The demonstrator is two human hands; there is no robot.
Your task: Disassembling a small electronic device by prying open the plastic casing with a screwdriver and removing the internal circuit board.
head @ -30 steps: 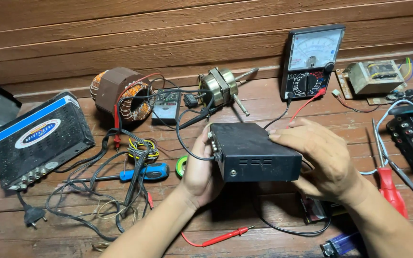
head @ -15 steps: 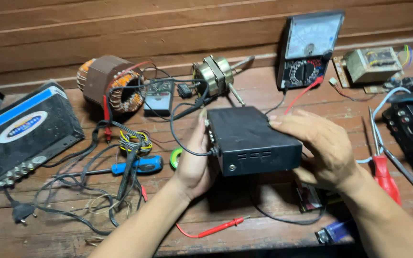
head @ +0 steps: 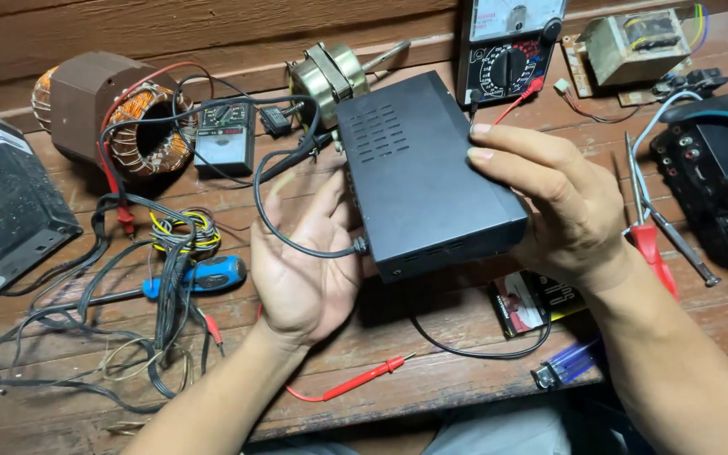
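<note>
Holding the black box (head: 427,173) from both sides, the person keeps it lifted at a slant above the wooden bench (head: 431,371), its vented top facing up and its narrow front end pointing toward the camera. On the box's right side the right hand (head: 562,211) grips it, fingers (head: 507,147) stretched long and close together across the top edge, thumb hidden under or behind the case. By the left side sits the left hand (head: 305,261), palm turned up and open, fingers loosely spread and slightly curled; its fingertips lie right at the box's lower left edge, though whether they press on it or just rest beside it cannot be told. A black cable (head: 284,211) loops from the box's near left corner past that open palm and back toward the small digital meter (head: 225,135).

Behind the box stand a brass-coloured motor (head: 330,76) and a dial meter (head: 507,55) with a red probe (head: 526,94) plugged in. A copper-wound coil (head: 107,114) sits at far left, a blue-handled screwdriver (head: 204,276) among tangled wires below it. Red-handled pliers (head: 655,248) lie just right of the right wrist, and another red probe (head: 355,381) rests on the bench near the left forearm
</note>
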